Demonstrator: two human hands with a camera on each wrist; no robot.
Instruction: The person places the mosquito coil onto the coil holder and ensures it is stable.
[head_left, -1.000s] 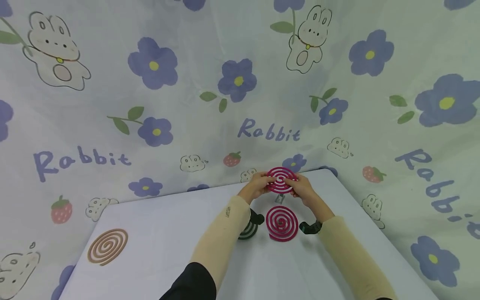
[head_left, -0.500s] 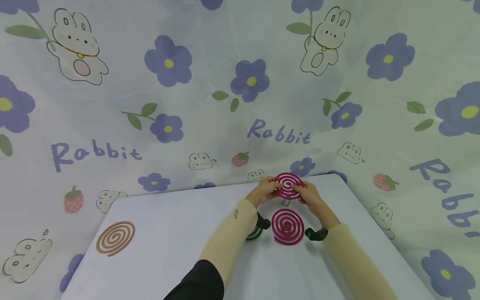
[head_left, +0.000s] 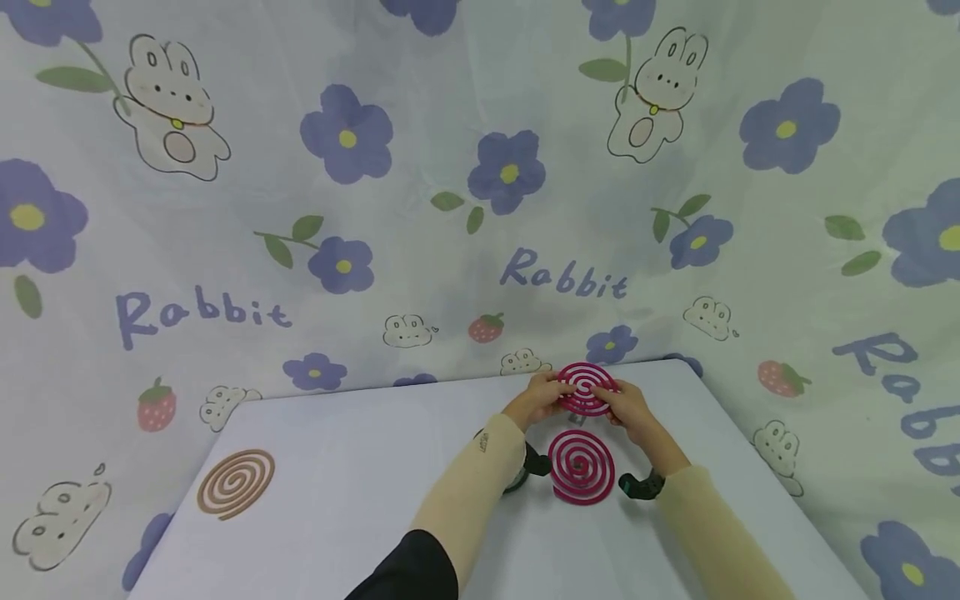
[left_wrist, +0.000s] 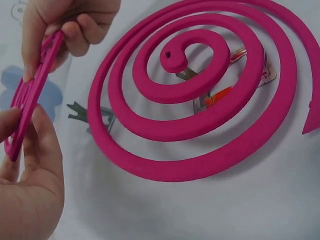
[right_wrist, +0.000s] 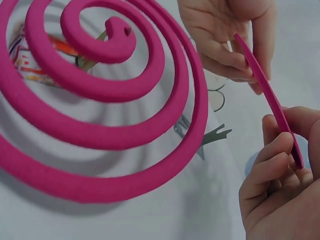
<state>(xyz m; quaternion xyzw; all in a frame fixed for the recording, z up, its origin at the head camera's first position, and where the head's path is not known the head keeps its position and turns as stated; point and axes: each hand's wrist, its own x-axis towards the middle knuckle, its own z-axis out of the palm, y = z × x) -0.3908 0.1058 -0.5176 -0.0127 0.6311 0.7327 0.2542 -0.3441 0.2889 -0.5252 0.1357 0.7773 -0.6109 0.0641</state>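
Observation:
Both hands hold a pink mosquito coil up near the far edge of the table. My left hand pinches its left rim, thumb on the near face; my right hand pinches the right rim. Both wrist views show this coil nearly edge-on between the fingers. Nearer to me is a second pink mosquito coil, with a colourful printed packet visible beneath its windings. A small forked metal piece lies on the table between the two coils.
A brown mosquito coil lies at the table's left. A dark green coil is mostly hidden by the left forearm. Behind the white table hangs a cloth printed with rabbits and flowers.
The head view has shifted, so the whole scene sits a little further right and lower. Both hands keep their hold on the pink mosquito coil, with little other movement visible.

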